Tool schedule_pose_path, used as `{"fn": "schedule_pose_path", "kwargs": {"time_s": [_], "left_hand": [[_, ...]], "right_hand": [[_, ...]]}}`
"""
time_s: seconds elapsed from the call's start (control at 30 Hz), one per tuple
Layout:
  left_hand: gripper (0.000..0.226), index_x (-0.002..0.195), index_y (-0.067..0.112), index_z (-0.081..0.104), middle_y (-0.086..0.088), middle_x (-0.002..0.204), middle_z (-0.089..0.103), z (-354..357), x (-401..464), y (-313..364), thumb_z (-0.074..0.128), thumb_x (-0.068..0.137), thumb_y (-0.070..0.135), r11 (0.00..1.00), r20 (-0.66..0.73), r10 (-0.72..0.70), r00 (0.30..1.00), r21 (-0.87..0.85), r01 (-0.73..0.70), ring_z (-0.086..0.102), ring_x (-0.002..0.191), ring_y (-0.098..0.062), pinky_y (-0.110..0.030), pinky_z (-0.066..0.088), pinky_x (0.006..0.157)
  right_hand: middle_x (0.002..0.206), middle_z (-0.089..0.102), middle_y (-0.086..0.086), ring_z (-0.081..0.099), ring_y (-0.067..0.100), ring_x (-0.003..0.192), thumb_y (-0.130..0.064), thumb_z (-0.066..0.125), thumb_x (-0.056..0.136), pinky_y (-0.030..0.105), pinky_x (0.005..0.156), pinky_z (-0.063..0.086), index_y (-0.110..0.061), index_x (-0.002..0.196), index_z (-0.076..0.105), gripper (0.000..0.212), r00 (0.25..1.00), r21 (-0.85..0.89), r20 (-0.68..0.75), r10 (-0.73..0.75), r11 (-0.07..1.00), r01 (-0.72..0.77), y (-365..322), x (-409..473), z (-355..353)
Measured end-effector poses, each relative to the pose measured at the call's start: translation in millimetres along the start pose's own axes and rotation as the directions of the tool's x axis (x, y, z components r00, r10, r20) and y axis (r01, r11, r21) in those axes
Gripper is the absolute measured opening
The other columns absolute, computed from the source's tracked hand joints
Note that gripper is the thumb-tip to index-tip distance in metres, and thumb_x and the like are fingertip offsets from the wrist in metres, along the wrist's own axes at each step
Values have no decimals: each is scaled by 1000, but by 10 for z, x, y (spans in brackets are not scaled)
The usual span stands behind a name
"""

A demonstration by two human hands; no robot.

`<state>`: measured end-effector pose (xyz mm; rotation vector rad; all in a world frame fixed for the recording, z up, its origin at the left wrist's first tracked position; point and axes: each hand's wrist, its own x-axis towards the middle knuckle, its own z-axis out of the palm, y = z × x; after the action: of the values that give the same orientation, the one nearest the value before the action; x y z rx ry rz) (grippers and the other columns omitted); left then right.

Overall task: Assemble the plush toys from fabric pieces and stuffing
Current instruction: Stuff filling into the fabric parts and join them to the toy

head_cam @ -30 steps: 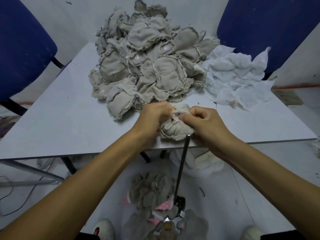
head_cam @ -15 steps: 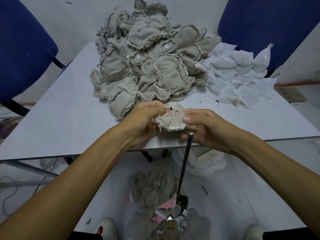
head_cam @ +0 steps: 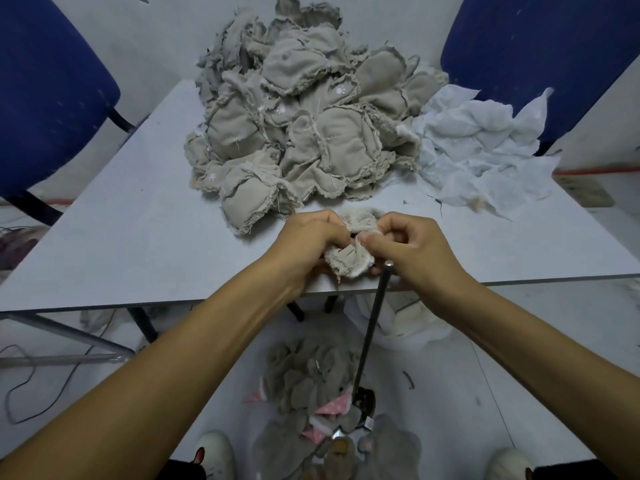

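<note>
- The beige fabric piece (head_cam: 349, 259) is bunched at the near edge of the table (head_cam: 138, 237), held just over it, above the tip of a dark upright rod (head_cam: 372, 334).
- Both hands pinch it: the left hand (head_cam: 311, 244) curls its fingers around the left side, and the right hand (head_cam: 412, 247) presses its thumb on a fold with the fingers curled behind.
- Risk, as I judge it: the frayed, loosely woven edge could tear or shed threads if the cloth is pulled hard over the rod tip, and the soft crumpled cloth could slip out of the pinch.
- Behind lies a heap of sewn beige shells (head_cam: 298, 133), puffy with ragged seams; beside it is thin white crumpled material (head_cam: 485, 147).
- More grey pieces (head_cam: 311, 386) lie on the floor below.
</note>
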<state>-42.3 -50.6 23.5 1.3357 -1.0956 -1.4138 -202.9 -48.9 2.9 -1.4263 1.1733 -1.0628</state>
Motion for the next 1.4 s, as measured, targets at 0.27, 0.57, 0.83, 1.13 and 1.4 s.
{"fn": "schedule_pose_path", "kwargs": {"time_s": [0.27, 0.57, 0.83, 1.13, 1.4], "left_hand": [[32, 56, 10, 56, 4, 45, 50, 19, -6, -19, 64, 80, -8, 997, -26, 64, 998, 42, -63, 45, 39, -5, -13, 35, 41], [24, 48, 19, 62, -3, 55, 59, 10, 129, -70, 72, 68, 11, 997, -247, 65, 967, -34, -75, 56, 62, -21, -36, 47, 66], [11, 77, 12, 67, -9, 69, 67, -8, 77, 42, 61, 84, 7, 975, 128, 99, 987, -209, -71, 68, 64, -20, -22, 56, 56], [9, 72, 12, 65, -10, 74, 72, -31, 37, 48, 71, 77, 6, 974, 183, 22, 983, -225, 20, 73, 67, -21, -22, 59, 59], [28, 62, 9, 58, 1, 51, 60, 58, 124, -42, 65, 84, -6, 998, -89, 47, 995, -45, -51, 60, 48, -7, -18, 52, 48]], "right_hand": [[46, 40, -11, 38, 6, 48, -30, 68, 63, 27, 49, 39, -16, 58, 49, 24, 986, -205, -140, -89, 977, 59, -60, 14, 107], [75, 65, -17, 63, -2, 66, -54, 86, 63, 25, 62, 55, -27, 92, 54, 51, 991, -302, 130, -37, 950, 75, -22, 82, 107], [59, 57, -4, 56, 14, 51, -44, 65, 74, 29, 44, 46, -11, 77, 58, 34, 981, -308, -93, -170, 942, 134, -60, 157, -89], [71, 60, 5, 57, 15, 58, -14, 71, 86, 28, 46, 51, -14, 78, 58, 16, 991, 23, 135, 10, 1000, -13, -108, 186, -221], [64, 50, -7, 51, 9, 48, -42, 74, 84, 23, 44, 43, -20, 74, 51, 33, 994, -136, 113, 7, 991, 9, -82, 105, -120]]}}
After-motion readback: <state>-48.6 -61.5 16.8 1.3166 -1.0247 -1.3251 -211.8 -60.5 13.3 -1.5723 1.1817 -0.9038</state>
